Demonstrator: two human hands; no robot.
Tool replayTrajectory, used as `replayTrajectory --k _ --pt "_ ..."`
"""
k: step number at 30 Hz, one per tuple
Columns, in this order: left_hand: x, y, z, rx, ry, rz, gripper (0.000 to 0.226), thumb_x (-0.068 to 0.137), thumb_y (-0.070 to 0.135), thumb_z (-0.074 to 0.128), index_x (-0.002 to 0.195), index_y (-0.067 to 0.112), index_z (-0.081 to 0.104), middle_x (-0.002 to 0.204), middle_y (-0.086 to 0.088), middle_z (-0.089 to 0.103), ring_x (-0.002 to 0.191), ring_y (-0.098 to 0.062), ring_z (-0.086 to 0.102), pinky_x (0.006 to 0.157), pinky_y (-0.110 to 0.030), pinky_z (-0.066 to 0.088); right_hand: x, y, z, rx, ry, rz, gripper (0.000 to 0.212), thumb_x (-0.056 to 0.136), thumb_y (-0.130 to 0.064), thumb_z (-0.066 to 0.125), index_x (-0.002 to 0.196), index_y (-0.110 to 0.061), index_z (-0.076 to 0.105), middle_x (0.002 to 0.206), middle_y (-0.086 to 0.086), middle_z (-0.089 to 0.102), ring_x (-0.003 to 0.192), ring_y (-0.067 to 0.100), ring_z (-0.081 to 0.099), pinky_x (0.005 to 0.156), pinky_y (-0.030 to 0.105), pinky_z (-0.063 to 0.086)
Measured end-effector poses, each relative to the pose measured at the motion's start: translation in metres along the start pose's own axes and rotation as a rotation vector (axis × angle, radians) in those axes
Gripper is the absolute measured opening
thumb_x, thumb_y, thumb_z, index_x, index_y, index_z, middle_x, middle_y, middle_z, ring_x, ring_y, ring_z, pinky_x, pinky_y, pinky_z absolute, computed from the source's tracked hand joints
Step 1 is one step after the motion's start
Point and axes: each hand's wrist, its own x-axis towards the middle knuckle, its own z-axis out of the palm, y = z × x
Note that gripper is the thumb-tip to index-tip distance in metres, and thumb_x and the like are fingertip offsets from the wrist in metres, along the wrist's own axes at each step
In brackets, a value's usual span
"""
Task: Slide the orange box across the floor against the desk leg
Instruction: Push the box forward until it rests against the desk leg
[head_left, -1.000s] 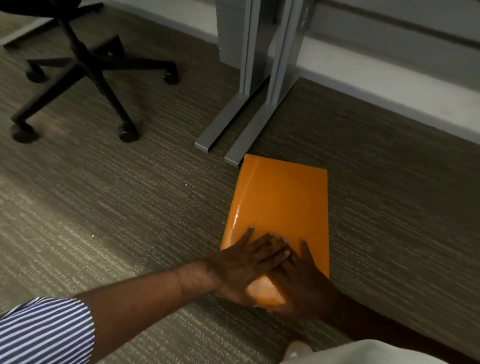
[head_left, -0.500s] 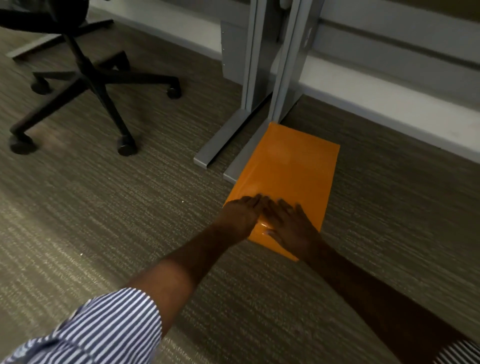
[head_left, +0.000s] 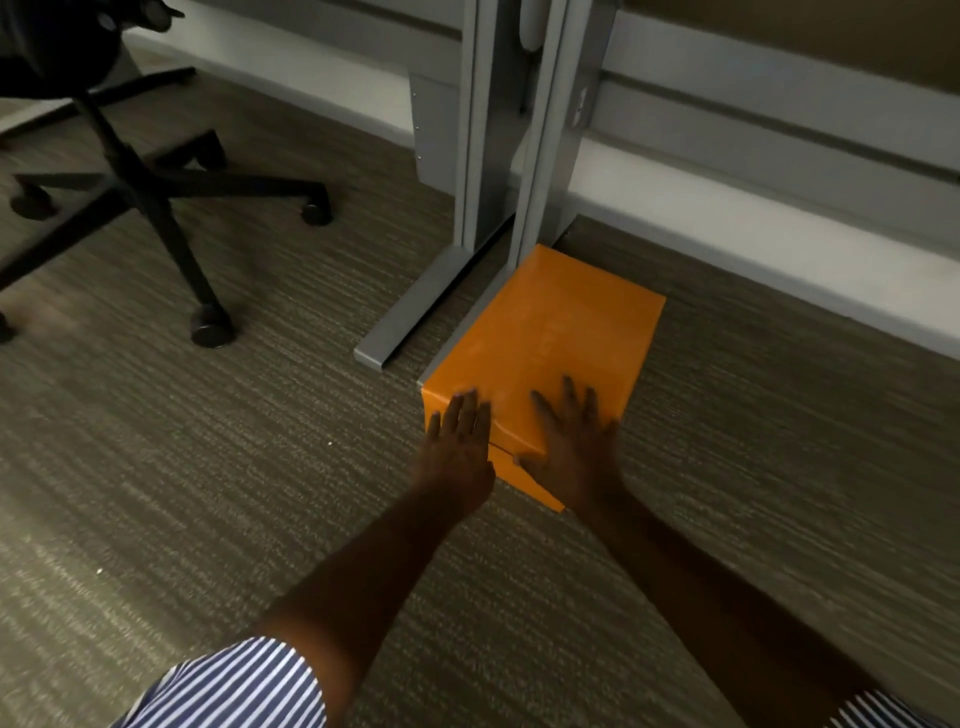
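An orange box lies flat on the carpet, its left long side along the foot of the right grey desk leg and its far corner at that leg's upright. My left hand lies flat with fingers spread on the box's near left corner. My right hand is flat with fingers apart on the near end of the lid. Neither hand grips the box; both palms rest against it. Both forearms reach out from striped sleeves.
A second grey desk leg with a long foot stands just left of the box. A black wheeled office chair base is at the far left. A pale baseboard ledge runs along the wall behind.
The box has slid away from me across the carpet, from in front of the leg's foot to alongside it, reaching the upright. Both hands moved forward with it and spread apart.
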Motion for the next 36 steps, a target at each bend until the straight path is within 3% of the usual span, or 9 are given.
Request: replayTrajectory --k 4,13,21,30,36 --pt "0.004 0.000 0.004 0.024 -0.014 0.010 0.086 0.099 0.046 0.043 0.157 0.010 -0.010 0.166 -0.015 -0.017 0.154 -0.032 -0.015 0.125 -0.055 0.004 -0.001 0.016 0.012 0.001 -0.012 0.031 0.097 0.086 -0.070 0.052 0.156 -0.040 -0.007 0.166 0.011 -0.013 0.148 0.048 -0.010 0.106 0.069 0.036" --pt "0.042 -0.011 -0.006 0.055 -0.054 0.065 0.083 0.098 0.049 0.043 0.159 0.021 -0.006 0.168 -0.005 -0.013 0.155 -0.024 -0.011 0.124 -0.058 -0.003 0.030 0.031 0.005 -0.016 -0.041 0.054 0.094 0.087 -0.069 0.053 0.156 -0.042 -0.005 0.166 0.011 -0.008 0.148 0.049 -0.009 0.104 0.070 0.037" --pt "0.038 -0.008 0.003 0.034 0.012 0.043 0.090 0.093 0.053 0.050 0.159 0.022 -0.003 0.169 -0.005 -0.009 0.156 -0.024 -0.006 0.123 -0.058 0.003 0.029 0.031 0.002 0.014 -0.060 0.050 0.096 0.085 -0.069 0.055 0.156 -0.041 -0.004 0.167 0.010 -0.008 0.148 0.048 -0.008 0.105 0.069 0.037" --pt "0.042 -0.002 -0.018 0.031 -0.064 0.034 0.086 0.097 0.057 0.042 0.159 0.014 0.001 0.169 -0.007 -0.002 0.156 -0.026 -0.002 0.124 -0.057 0.002 0.026 0.031 -0.005 0.161 -0.078 0.100 0.092 0.088 -0.071 0.049 0.157 -0.037 0.000 0.167 0.003 -0.009 0.151 0.039 -0.011 0.112 0.072 0.018" --pt "0.040 0.004 -0.029 0.040 -0.001 0.076 0.083 0.098 0.055 0.041 0.159 0.011 0.004 0.169 -0.010 0.002 0.156 -0.028 -0.001 0.125 -0.054 0.003 0.015 0.033 -0.016 0.119 0.029 0.086 0.093 0.091 -0.069 0.045 0.159 -0.018 0.007 0.167 0.013 0.005 0.152 0.036 0.002 0.120 0.056 0.016"
